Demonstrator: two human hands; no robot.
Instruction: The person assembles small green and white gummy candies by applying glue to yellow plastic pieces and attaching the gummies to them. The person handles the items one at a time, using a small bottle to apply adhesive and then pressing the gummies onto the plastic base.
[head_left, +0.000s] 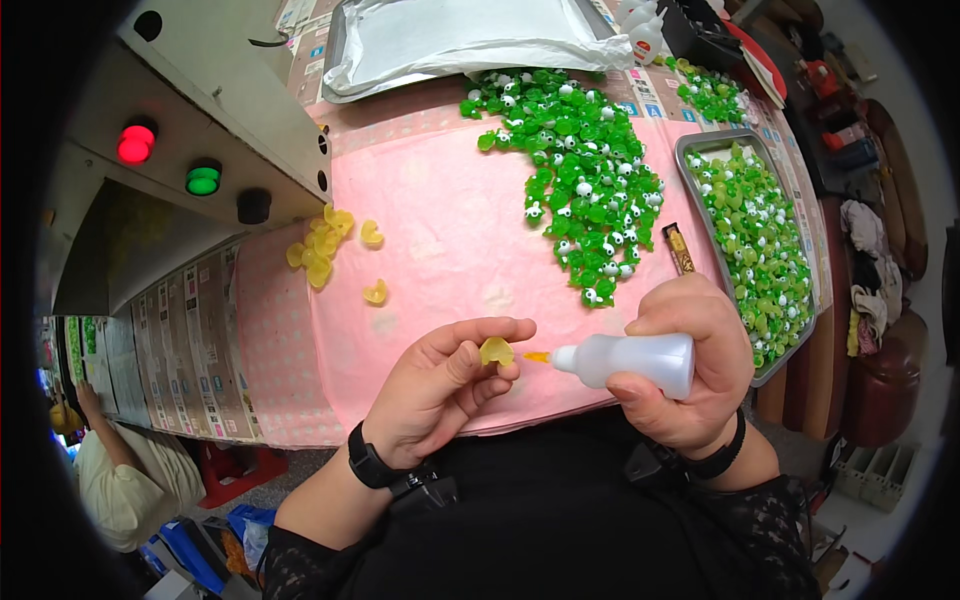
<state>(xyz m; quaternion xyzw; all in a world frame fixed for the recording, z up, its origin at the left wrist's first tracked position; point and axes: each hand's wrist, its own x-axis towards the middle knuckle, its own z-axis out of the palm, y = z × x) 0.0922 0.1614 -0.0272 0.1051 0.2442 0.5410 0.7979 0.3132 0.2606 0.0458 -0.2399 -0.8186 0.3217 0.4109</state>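
Between thumb and fingers, my left hand [430, 385] pinches a small translucent yellow cup-shaped piece [496, 351]. My right hand [695, 365] wraps round a whitish plastic squeeze bottle [640, 362], tipped on its side. Its thin orange nozzle [537, 357] points left, with a narrow gap between it and the yellow piece. More yellow pieces [318, 250] lie in a loose heap at the left of the pink sheet [430, 240], with a few single ones beside the heap.
A big pile of green pieces with white parts [580, 170] covers the sheet's far right. A metal tray [690, 160] of similar pieces stands at the right, a paper-lined tray [345, 85] at the back. A machine with lit buttons [170, 160] rises at left. Another person [140, 470] is beyond it.
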